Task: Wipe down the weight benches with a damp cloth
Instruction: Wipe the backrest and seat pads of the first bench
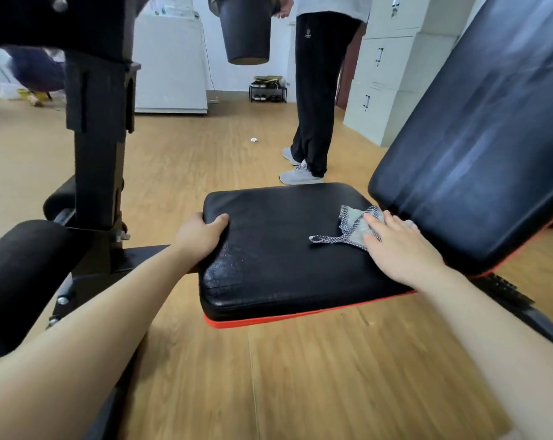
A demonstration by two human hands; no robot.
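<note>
A black padded bench seat (278,249) with an orange underside sits low in the middle of the view. Its black backrest (478,147) rises tilted at the right. A grey cloth (353,228) with a checked border lies on the seat's far right part, near the backrest's lower edge. My right hand (399,246) presses flat on the cloth with straight fingers. My left hand (200,235) grips the seat's left edge, thumb on top and fingers curled round the side.
A black upright post (97,147) and padded rollers (21,281) stand at the left. A person in dark trousers (316,90) stands beyond the bench, holding a black bucket (246,30). Grey lockers (392,74) line the right wall. Wooden floor surrounds the bench.
</note>
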